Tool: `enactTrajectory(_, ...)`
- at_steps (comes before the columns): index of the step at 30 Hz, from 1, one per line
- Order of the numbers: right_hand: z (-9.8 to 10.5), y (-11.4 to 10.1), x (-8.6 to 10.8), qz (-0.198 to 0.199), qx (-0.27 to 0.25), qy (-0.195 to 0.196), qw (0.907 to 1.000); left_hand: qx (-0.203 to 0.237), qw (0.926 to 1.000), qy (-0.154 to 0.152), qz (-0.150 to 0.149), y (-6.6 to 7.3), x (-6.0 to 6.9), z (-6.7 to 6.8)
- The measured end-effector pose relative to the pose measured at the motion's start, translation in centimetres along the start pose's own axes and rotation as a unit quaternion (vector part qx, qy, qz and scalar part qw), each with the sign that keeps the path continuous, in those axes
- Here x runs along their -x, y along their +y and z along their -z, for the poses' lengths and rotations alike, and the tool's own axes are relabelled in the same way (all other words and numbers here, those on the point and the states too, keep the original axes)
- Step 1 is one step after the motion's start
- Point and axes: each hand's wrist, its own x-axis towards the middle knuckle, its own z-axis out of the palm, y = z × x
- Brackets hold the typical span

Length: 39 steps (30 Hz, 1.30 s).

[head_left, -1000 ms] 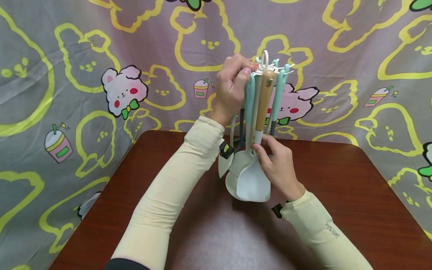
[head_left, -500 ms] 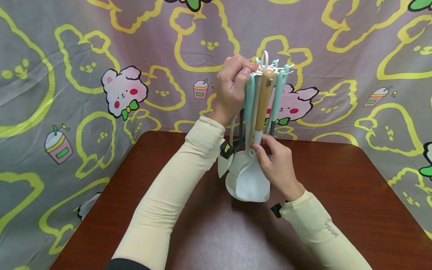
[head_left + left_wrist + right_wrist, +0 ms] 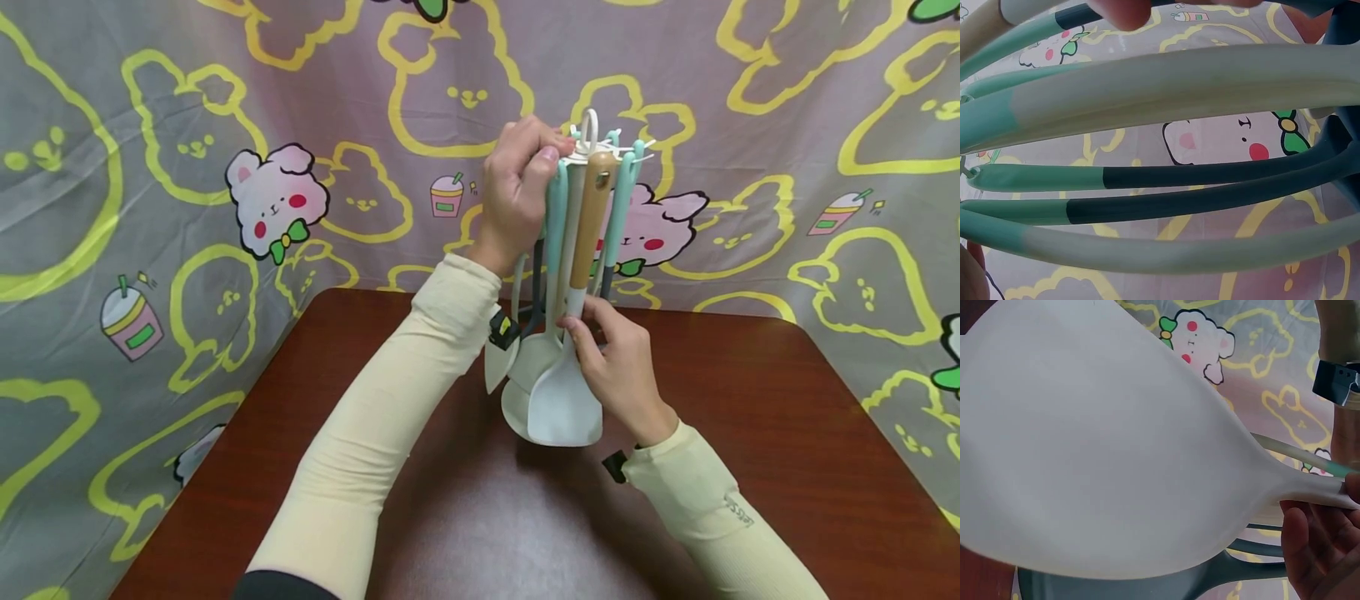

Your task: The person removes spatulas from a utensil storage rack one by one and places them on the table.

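A white rack (image 3: 581,156) with a loop on top stands upright, with several utensils hanging around it. My left hand (image 3: 517,192) grips the rack's top edge from the left. With thumb and fingers, my right hand (image 3: 621,362) pinches the white neck of a spatula (image 3: 566,408) that has a wooden handle (image 3: 594,221). The handle's holed top is in front of the rack's top; whether it hangs on a hook I cannot tell. Mint-handled utensils with pale and dark shafts (image 3: 1179,177) cross the left wrist view. The spatula's broad white head (image 3: 1104,437) fills much of the right wrist view.
The rack is over a dark red-brown table (image 3: 735,375). Behind and beside the table hangs a grey cloth (image 3: 360,100) with yellow outlines and rabbit faces. A dark utensil head (image 3: 1116,587) shows below the spatula in the right wrist view.
The wooden-handled spatula has shifted slightly to the right and up at its top, with my right hand still on its neck. My left hand has stayed at the rack's top.
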Motion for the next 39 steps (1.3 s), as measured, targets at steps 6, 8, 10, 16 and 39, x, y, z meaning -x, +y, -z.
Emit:
enactTrajectory(6, 0.08, -0.22, 0.0, 0.0, 0.001, -0.001, 1.0, 0.001, 1.0, -0.001, 0.001, -0.03, 0.05, 0.01)
enactTrajectory(8, 0.1, -0.27, -0.08, 0.005, 0.001, 0.001, 1.0, 0.002, 1.0, -0.002, 0.001, -0.04, 0.03, 0.02)
enactTrajectory(10, 0.11, -0.3, -0.19, 0.011, 0.002, 0.004, 0.9999, 0.001, 1.0, -0.004, 0.0, -0.05, -0.02, 0.02)
enactTrajectory(16, 0.16, -0.47, -0.48, 0.028, 0.014, 0.01, 0.9995, 0.003, 1.0, -0.009, 0.001, -0.07, -0.14, 0.11)
enactTrajectory(39, 0.58, -0.45, -0.22, 0.045, 0.007, 0.017, 0.9988, 0.015, 0.9998, -0.012, -0.003, -0.15, -0.18, 0.2)
